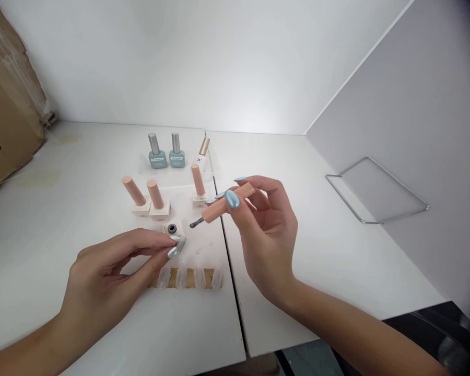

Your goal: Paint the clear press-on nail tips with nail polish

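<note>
My right hand (pixel 264 224) pinches a peach nail-polish cap (pixel 227 202) whose dark brush tip points left and down toward an open square bottle (pixel 173 228). My left hand (pixel 113 271) lies low on the white table (pixel 62 209), thumb and fingertips pressed together around a small silvery false nail (pixel 179 244) just beside that open bottle. Directly below sits a tan strip (pixel 188 278) carrying several clear false nails.
Three closed peach-capped bottles (pixel 156 201) stand behind the open one. A clear tray (pixel 211 167) at the back holds two teal bottles (pixel 166 152) and a white one. A cardboard box (pixel 3 104) is at far left, a wire stand (pixel 376 190) at right by a white partition.
</note>
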Demonstrator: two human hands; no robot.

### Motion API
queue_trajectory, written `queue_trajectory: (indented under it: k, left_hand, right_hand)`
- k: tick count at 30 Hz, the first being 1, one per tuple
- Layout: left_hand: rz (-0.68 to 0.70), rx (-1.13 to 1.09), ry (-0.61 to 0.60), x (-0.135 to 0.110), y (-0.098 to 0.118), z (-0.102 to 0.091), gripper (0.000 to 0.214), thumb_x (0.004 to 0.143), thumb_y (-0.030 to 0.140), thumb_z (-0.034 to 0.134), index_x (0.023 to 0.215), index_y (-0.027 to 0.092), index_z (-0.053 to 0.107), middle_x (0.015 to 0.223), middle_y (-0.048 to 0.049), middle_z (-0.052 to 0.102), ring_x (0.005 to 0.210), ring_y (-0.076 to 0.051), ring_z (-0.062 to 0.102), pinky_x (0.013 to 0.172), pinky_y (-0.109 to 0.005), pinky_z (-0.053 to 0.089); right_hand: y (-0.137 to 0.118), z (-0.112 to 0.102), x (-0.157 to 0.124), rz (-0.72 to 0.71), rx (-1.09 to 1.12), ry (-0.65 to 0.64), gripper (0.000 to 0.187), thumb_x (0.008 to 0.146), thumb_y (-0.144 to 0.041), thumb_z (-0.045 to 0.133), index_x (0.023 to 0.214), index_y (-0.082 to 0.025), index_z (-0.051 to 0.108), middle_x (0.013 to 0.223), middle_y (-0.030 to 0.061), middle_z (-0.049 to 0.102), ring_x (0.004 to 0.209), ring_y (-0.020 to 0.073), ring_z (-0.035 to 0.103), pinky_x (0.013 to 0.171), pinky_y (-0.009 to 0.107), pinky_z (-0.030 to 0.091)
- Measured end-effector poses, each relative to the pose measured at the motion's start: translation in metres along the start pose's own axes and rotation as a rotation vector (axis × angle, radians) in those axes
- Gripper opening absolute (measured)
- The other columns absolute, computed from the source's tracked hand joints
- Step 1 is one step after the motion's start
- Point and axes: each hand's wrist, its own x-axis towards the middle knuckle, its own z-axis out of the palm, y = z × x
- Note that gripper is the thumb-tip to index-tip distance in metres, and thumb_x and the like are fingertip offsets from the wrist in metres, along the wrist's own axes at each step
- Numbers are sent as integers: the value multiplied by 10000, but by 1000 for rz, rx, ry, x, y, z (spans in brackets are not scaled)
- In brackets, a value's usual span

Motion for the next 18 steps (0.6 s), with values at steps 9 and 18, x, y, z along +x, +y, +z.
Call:
queue_trajectory:
  k: [9,18]
  left_hand:
    - [-28,-81,-4,5,2,1,95,910,262,779,952,346,789,845,111,795,641,-81,738,671,-136,647]
    - [-24,-75,17,1,0,4,102,919,263,773,959,357,777,864,121,791,678,-75,729,731,-130,640]
  right_hand:
    - [-1,0,-3,39,153,-136,182,904,-271,795,1002,-286,643,802,-58,720,722,142,770,703,331,682]
    - [2,-1,0,156,179,28,131,944,-247,741,974,-288,620,744,-73,726,906,159,801,952,395,670]
